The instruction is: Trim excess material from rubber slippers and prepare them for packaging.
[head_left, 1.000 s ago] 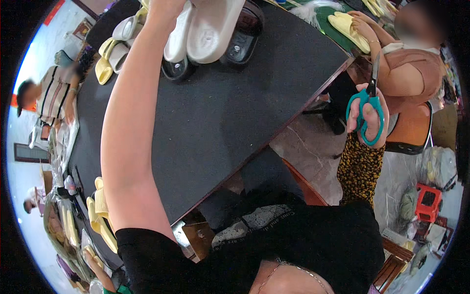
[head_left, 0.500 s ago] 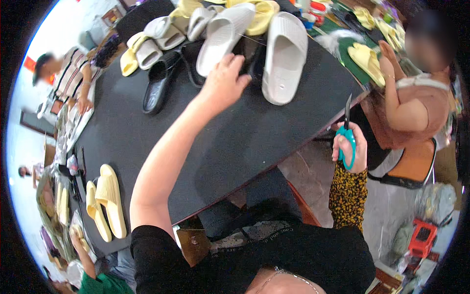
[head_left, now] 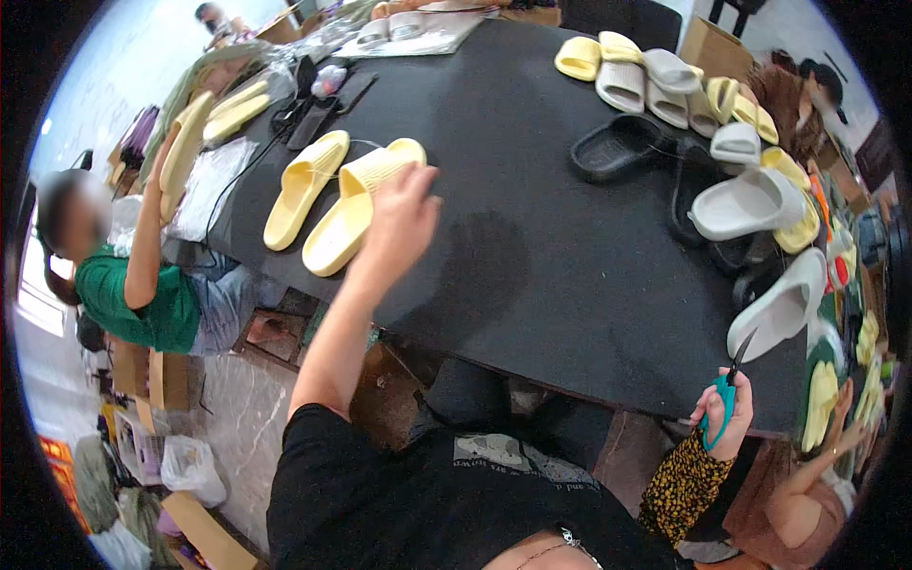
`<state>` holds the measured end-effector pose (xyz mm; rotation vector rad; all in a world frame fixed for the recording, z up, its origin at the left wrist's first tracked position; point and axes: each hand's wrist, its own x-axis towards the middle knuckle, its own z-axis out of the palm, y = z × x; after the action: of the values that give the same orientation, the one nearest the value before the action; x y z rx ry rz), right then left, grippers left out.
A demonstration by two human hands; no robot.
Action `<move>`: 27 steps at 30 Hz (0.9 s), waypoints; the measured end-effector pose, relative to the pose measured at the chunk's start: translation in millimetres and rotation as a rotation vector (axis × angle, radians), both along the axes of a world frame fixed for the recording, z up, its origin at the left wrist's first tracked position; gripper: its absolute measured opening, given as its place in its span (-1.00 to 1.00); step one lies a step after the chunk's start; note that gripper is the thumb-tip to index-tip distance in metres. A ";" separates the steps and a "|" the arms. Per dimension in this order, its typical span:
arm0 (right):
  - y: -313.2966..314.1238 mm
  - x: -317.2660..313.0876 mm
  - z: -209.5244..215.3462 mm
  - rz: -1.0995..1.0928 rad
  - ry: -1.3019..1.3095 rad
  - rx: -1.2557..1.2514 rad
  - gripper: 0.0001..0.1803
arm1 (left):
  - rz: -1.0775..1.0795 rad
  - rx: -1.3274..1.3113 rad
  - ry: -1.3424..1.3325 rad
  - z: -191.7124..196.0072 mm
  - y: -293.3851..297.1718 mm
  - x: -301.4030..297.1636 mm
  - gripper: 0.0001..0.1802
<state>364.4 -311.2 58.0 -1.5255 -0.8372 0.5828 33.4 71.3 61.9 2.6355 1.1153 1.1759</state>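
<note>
Grip closed around teal-handled scissors point(head_left: 725, 408), a worker's right hand point(head_left: 731, 418) hovers by the edge of the black counter point(head_left: 589, 285). The left hand point(head_left: 401, 226), fingers bent, meets a yellow slipper point(head_left: 334, 237); whether it has hold cannot be told. Its mate point(head_left: 302, 198) lies beside it. Floorward left, a translucent bag point(head_left: 193, 470) and cardboard boxes point(head_left: 169, 380) hide their contents. Slippers point(head_left: 622, 85) line the counter's far side.

Pale lettering point(head_left: 556, 487) is running beside a grey print point(head_left: 494, 447) on the black shirt point(head_left: 418, 503); the line is appearing broken, only fragments remaining legible.
</note>
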 end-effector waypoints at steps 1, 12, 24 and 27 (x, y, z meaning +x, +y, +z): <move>5.5 -4.4 5.3 0.038 0.000 -0.039 -0.53 | 0.140 0.083 0.050 0.5 11.1 -29.4 -0.56; 49.2 -48.8 62.6 0.373 -0.092 -0.149 -0.52 | 0.370 -0.226 0.497 15.0 91.7 -117.0 -0.79; 68.0 -64.2 79.8 0.247 0.117 -0.016 -0.50 | -0.614 -1.045 -0.213 105.5 -40.2 99.5 -0.63; 68.9 -64.3 84.7 0.258 0.039 0.064 -0.45 | -0.695 -1.040 -0.208 121.1 -59.7 126.8 -0.66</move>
<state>300.1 -242.3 142.7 -1.3532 -1.0215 0.7642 160.1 11.7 183.0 1.7555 0.4563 0.4787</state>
